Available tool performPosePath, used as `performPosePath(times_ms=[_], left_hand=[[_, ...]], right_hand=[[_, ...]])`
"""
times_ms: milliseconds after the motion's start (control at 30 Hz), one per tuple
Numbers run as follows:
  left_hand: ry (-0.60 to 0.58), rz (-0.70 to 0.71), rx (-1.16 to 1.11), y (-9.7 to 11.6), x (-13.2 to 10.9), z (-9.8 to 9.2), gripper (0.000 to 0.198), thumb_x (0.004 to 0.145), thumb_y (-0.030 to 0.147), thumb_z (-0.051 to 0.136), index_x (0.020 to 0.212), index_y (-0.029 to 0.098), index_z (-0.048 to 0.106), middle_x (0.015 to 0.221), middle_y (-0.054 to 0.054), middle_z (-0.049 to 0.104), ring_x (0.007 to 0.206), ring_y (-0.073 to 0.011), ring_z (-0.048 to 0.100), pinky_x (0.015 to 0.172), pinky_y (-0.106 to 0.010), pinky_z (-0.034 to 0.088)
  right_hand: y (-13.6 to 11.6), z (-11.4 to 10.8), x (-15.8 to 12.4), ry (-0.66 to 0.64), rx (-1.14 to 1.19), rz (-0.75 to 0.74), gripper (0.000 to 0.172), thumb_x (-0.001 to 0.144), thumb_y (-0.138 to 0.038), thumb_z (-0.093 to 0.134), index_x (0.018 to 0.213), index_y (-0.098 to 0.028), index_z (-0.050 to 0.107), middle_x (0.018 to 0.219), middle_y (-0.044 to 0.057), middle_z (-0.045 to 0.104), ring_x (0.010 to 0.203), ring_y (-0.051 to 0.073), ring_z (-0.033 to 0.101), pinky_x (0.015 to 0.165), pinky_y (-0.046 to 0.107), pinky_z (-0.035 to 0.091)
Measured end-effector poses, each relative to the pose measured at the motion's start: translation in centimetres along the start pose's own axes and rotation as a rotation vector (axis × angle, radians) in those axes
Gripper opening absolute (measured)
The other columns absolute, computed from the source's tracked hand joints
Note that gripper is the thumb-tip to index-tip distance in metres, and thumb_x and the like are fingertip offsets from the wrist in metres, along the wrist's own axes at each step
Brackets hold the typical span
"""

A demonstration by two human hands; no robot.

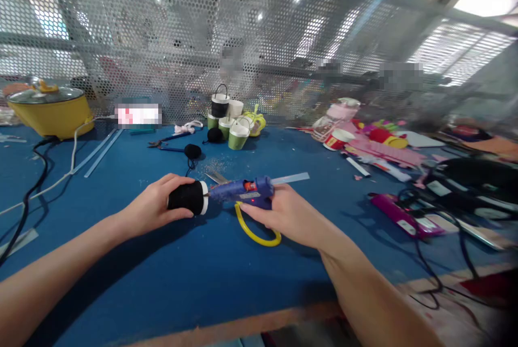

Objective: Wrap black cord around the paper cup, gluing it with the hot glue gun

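My left hand (157, 204) is wrapped around a small paper cup (185, 198) covered in black yarn, lying on its side with its white rim facing right. My right hand (289, 215) grips a blue hot glue gun (243, 191), and a clear glue stick (293, 178) juts from its back end. The gun's nozzle is at the cup's open end; whether it touches cannot be made out. Under the gun lie scissors with a yellow handle (259, 239), their blades partly hidden. A black yarn ball (192, 151) rests just beyond the cup.
Pliers (162, 146) and several small decorated cups (238, 135) stand farther back. A yellow electric pot (52, 112) with trailing cords is at left. At right are a red-and-white cup (338, 139), pink material (384, 150) and a purple box (404, 215) among cables. Perforated metal (162, 55) screens the back.
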State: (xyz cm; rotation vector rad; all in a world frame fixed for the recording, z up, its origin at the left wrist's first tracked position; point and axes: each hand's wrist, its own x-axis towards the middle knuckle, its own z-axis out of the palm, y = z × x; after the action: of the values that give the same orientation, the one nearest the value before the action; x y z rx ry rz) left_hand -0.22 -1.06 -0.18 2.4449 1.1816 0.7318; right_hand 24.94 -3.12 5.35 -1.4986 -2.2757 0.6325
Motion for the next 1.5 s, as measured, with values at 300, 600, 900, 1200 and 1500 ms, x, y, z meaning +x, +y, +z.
performPosePath(times_ms=[300,600,900,1200,1500], left_hand=[[0.003,0.001,-0.003,-0.1,-0.2,0.1,0.047,0.076,0.038,0.057,0.116,0.018,0.044,0.108,-0.011,0.053,0.095,-0.0227,0.054,0.080,-0.034,0.045],[0.001,-0.008,-0.003,-0.3,0.0,0.1,0.049,0.076,0.040,0.058,0.117,0.017,0.044,0.109,-0.009,0.054,0.097,-0.0218,0.054,0.082,-0.033,0.044],[0.019,0.024,-0.007,-0.2,-0.2,0.3,0.047,0.076,0.038,0.059,0.116,0.019,0.044,0.107,-0.010,0.053,0.094,-0.0223,0.054,0.079,-0.034,0.046],[0.017,0.066,0.008,0.3,-0.2,0.5,0.045,0.075,0.034,0.060,0.115,0.019,0.045,0.110,-0.010,0.051,0.097,-0.0223,0.052,0.081,-0.033,0.045],[0.011,0.054,-0.008,0.2,-0.2,0.3,0.044,0.076,0.036,0.059,0.114,0.018,0.046,0.107,-0.009,0.052,0.095,-0.0216,0.053,0.080,-0.033,0.045]], right_hand=[[-0.1,0.2,0.2,0.066,-0.072,-0.053,0.023,0.078,-0.032,0.050,0.060,-0.017,0.051,0.055,-0.001,0.050,0.049,0.010,0.042,0.048,0.023,0.033],[0.0,0.0,-0.4,-0.001,-0.131,-0.042,0.025,0.079,-0.034,0.048,0.061,-0.017,0.051,0.053,-0.002,0.048,0.048,0.010,0.040,0.046,0.023,0.032],[-0.1,0.2,0.1,0.096,-0.093,-0.074,0.027,0.077,-0.030,0.050,0.053,-0.018,0.044,0.049,-0.003,0.045,0.045,0.009,0.038,0.044,0.023,0.030],[-0.1,0.3,0.9,0.093,-0.132,-0.041,0.023,0.078,-0.032,0.049,0.061,-0.017,0.051,0.057,-0.001,0.053,0.052,0.011,0.046,0.051,0.024,0.035],[-0.3,0.1,0.4,0.093,-0.113,-0.042,0.029,0.077,-0.031,0.050,0.052,-0.018,0.043,0.052,-0.003,0.048,0.048,0.009,0.040,0.048,0.023,0.033]])
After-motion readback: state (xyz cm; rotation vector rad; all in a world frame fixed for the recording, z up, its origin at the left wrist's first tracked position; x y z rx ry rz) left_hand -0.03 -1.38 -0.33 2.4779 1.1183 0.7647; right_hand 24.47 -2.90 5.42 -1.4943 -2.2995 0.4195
